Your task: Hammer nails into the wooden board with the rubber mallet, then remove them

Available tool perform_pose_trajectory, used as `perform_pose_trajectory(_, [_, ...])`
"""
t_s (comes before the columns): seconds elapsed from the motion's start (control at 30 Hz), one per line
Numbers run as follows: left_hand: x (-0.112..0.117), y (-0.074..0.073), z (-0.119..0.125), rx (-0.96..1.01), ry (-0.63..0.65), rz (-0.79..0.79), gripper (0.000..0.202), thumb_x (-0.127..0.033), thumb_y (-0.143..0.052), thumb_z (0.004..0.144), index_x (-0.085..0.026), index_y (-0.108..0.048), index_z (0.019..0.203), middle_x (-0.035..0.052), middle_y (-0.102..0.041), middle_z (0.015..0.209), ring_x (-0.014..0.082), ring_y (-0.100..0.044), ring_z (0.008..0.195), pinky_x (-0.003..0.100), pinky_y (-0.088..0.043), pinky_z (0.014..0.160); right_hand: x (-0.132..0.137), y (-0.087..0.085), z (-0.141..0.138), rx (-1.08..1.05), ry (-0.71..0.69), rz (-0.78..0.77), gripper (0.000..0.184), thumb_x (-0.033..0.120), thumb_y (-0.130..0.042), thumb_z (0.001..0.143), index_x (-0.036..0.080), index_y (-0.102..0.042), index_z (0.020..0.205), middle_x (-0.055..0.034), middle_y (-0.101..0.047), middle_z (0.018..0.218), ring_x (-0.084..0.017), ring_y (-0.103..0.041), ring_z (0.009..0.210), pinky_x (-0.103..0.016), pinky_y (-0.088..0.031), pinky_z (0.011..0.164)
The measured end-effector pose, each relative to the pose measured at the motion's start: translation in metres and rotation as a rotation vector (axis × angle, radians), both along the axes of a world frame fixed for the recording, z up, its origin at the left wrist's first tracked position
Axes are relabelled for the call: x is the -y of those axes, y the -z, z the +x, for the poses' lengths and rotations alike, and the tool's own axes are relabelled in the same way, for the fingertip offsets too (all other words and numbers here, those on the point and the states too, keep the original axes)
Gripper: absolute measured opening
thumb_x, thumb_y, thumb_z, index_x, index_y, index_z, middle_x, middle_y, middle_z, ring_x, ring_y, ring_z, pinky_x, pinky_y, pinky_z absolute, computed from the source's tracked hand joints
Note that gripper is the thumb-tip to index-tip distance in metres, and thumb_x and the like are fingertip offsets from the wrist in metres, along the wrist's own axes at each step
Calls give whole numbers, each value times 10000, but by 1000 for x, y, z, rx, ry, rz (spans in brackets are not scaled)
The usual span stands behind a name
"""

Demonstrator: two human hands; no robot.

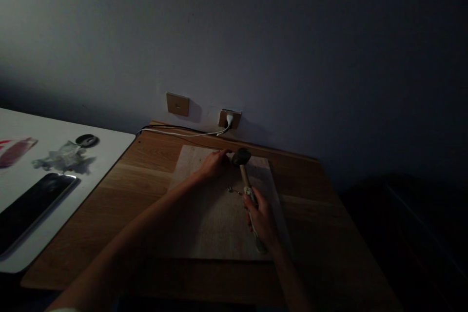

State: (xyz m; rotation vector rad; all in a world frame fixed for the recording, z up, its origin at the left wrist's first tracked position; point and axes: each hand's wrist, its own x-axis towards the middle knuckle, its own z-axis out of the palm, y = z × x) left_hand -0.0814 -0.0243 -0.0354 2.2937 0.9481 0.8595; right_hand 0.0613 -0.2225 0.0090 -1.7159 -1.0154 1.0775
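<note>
My right hand [260, 214] is wrapped round the wooden handle of a hammer [244, 175]. The dark hammer head points away from me, over the far part of a pale wooden board [204, 224]. Close to the left of that head, my left hand [215, 165] is at the board's far edge with its fingers pinched together. What its fingertips hold, if anything, is too small and dark to make out. A few small metal pieces, perhaps nails or screws [230, 188], lie on the board left of the handle.
The board lies on a brown wooden table [120, 190] against the wall. A white plug with its cable [229, 120] sits in a wall socket behind. On the white table [109, 144] at left are a phone [32, 209], a crumpled clear plastic bag [66, 156] and a tape roll [87, 141].
</note>
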Motion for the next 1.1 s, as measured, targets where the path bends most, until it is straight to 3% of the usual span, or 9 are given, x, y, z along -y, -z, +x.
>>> perform_pose_trajectory(0.13, [9, -12, -6, -47, 0, 81, 375, -116, -620, 793, -152, -629, 1167, 114, -671, 1128, 205, -667, 937, 316, -541, 819, 24, 9, 18, 14, 65, -36, 581, 655, -577, 849, 216, -573, 1229, 79, -488, 621, -74, -395, 383, -167, -326, 312])
perform_pose_trajectory(0.3, [39, -33, -21, -310, 441, 441, 226, -110, -563, 917, -192, -664, 1102, 81, -699, 1060, 201, -647, 1003, 324, -506, 917, 50, 18, 34, -18, 94, -120, 623, 685, -597, 825, 233, -566, 1254, 99, -426, 545, -82, -376, 384, -162, -322, 323])
perform_pose_trajectory(0.37, [51, -37, -25, -404, 539, 535, 205, -99, -533, 950, -188, -663, 1082, 76, -719, 1018, 199, -647, 965, 321, -504, 879, 55, 21, 36, -43, 110, -127, 630, 688, -597, 824, 226, -561, 1252, 103, -412, 542, -81, -370, 389, -158, -311, 326])
perform_pose_trajectory(0.57, [64, -43, -25, -575, 559, 660, 188, -112, -503, 977, -200, -665, 1014, 64, -713, 944, 197, -635, 892, 322, -494, 796, 56, 29, 37, -59, 128, -108, 622, 684, -615, 816, 224, -570, 1232, 98, -425, 565, -73, -372, 397, -154, -306, 333])
perform_pose_trajectory(0.7, [60, -46, -26, -508, 558, 581, 211, -111, -492, 976, -202, -678, 1018, 59, -702, 932, 187, -640, 881, 305, -497, 808, 56, 28, 35, -71, 154, -131, 649, 693, -616, 804, 238, -548, 1263, 96, -442, 556, -86, -403, 404, -150, -303, 328])
perform_pose_trajectory(0.8, [46, -41, -29, -317, 499, 366, 224, -128, -488, 977, -198, -697, 1022, 59, -709, 967, 161, -661, 890, 259, -502, 816, 56, 28, 34, -82, 168, -129, 641, 700, -617, 792, 237, -563, 1232, 97, -441, 538, -83, -391, 390, -149, -304, 324])
perform_pose_trajectory(0.93, [16, -26, -30, -105, 123, 37, 205, -126, -541, 898, -185, -720, 980, 29, -745, 937, 130, -690, 810, 207, -506, 748, 55, 30, 34, -105, 155, -108, 644, 714, -623, 777, 233, -568, 1202, 100, -446, 541, -77, -376, 376, -158, -316, 318])
perform_pose_trajectory(1.0, [2, -17, -29, -113, -10, -10, 198, -137, -562, 862, -190, -731, 950, 14, -758, 891, 142, -700, 787, 214, -510, 729, 55, 29, 35, -105, 149, -107, 644, 717, -627, 775, 230, -568, 1193, 102, -445, 548, -73, -370, 374, -160, -314, 315])
perform_pose_trajectory(1.1, [-6, -7, -28, -122, -52, 3, 210, -166, -578, 850, -199, -744, 975, 23, -768, 924, 165, -709, 821, 236, -522, 757, 55, 26, 34, -102, 149, -136, 639, 718, -622, 784, 229, -568, 1191, 101, -446, 560, -73, -390, 385, -154, -316, 322])
